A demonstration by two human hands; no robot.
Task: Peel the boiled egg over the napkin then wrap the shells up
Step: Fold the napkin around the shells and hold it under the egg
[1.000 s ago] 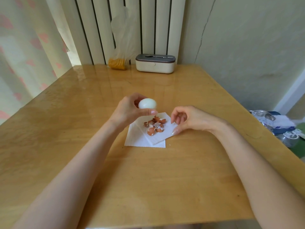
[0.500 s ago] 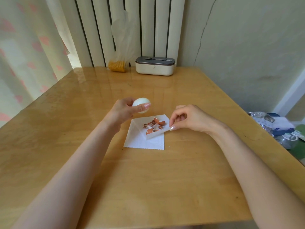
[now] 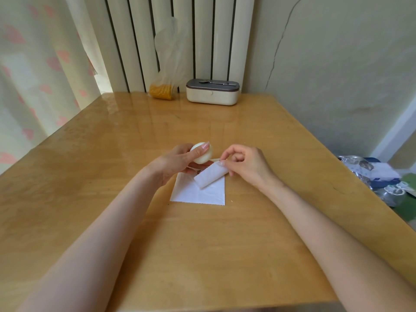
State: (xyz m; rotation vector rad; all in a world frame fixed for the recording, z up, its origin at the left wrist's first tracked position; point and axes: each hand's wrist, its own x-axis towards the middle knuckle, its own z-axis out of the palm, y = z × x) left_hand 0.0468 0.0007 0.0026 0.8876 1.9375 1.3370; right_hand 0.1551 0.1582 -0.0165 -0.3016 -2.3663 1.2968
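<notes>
Egg, 1 only, peeled & white, sits in the left hand just above the napkin's far edge, thumb across its top, fingers curled under. Right hand pinches the rolled-over flap of the 1 white napkin btw thumb & forefinger. The rest of the sheet lies flat on the wooden table. Far edge: 1 cream lidded box, 1 plastic bag w/ sth yellow inside. Floor packets at right, print too blurred to read.

The peeled white egg is hovering at the napkin's 11 o'clock edge. The white napkin is lying on the desk, its 1 o'clock corner rolled inward.
</notes>
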